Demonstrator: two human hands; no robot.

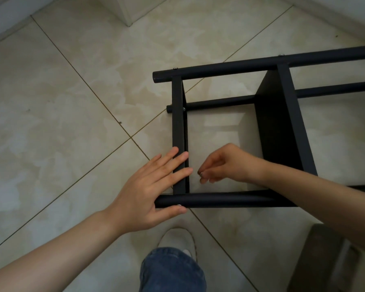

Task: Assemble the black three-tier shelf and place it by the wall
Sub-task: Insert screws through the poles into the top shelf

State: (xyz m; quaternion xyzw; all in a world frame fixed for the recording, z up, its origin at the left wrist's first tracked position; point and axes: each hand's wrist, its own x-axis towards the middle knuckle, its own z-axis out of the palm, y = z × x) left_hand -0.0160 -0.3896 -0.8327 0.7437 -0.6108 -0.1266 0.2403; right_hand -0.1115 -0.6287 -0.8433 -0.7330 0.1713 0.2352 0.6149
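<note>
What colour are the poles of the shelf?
The poles are black, seen best in the head view.

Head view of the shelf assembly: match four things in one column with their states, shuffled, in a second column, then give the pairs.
Things: 1 left hand; 2 right hand; 3 black shelf; 4 shoe.
States: A lying sideways on the tiled floor; B pinching a small shiny part; C flat, fingers straight, on the end panel; D pale, showing past a jeans leg.
Pairs: 1-C; 2-B; 3-A; 4-D.
</note>
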